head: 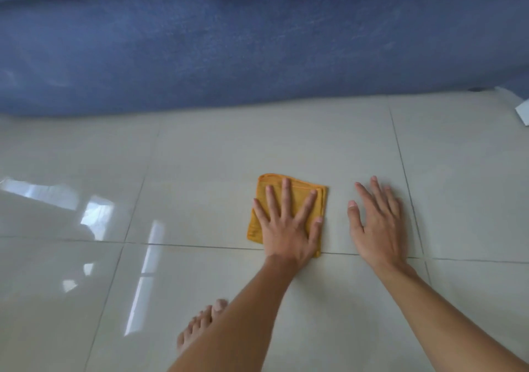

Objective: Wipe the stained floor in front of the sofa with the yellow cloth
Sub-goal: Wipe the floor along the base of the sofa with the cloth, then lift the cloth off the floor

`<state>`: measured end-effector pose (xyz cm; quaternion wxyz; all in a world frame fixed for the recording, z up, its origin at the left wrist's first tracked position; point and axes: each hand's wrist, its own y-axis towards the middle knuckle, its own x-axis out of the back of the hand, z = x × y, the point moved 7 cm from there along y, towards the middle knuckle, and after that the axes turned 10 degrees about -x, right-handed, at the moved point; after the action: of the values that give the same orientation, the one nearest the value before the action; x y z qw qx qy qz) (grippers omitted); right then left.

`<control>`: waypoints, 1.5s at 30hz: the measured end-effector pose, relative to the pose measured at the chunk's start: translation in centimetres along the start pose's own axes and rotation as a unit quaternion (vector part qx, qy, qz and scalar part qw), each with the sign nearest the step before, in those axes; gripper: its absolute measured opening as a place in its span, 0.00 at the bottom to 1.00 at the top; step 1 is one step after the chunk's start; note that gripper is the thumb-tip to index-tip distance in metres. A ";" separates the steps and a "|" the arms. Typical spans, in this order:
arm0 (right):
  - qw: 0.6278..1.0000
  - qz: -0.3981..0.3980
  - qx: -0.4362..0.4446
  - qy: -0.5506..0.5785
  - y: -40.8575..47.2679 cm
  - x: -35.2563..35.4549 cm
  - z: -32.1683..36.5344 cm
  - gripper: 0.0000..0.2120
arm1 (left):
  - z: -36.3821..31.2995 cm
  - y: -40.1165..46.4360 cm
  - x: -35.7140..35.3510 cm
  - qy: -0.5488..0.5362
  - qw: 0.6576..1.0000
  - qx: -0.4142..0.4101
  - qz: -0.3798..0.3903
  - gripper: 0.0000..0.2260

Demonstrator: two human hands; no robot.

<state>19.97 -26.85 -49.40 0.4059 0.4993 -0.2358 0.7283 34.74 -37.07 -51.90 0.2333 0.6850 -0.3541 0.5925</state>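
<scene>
Right now the left hand (286,228) is spread flat, fingers splayed, pressing down on the folded yellow cloth (289,197) and gripping nothing. The cloth lies on the pale tiled floor (200,199) in front of the blue sofa (257,50), its near edge just over the grout line that runs left to right. The right hand (378,222) rests open, palm down, on bare tile just right of the cloth, apart from it, looking like a brace. So the left hand owns the wipe. No stain is plain to see through the glare; open tile lies far, toward the sofa, and left.
</scene>
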 end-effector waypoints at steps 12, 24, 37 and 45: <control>0.974 0.044 0.211 -0.073 -5.8 1.4 3.4 0.21 | 0.8 -4.0 2.9 -0.047 0.993 -0.111 0.014 0.30; 0.913 0.100 0.325 -0.225 -8.2 0.5 6.9 0.15 | -0.6 -2.4 4.9 0.128 0.955 -0.256 0.078 0.15; 0.962 0.071 0.202 -0.171 -4.3 8.9 8.6 0.13 | -0.4 -1.1 13.3 -0.010 0.991 -0.120 0.057 0.16; 0.992 0.118 0.043 0.015 -3.1 21.1 7.8 0.05 | -5.5 -2.0 25.4 -0.122 0.988 -0.093 0.025 0.14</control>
<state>23.09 -23.45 -27.17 0.2989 0.4741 -0.2560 0.7876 33.91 -36.97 -25.84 0.2365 0.7182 -0.4507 0.4746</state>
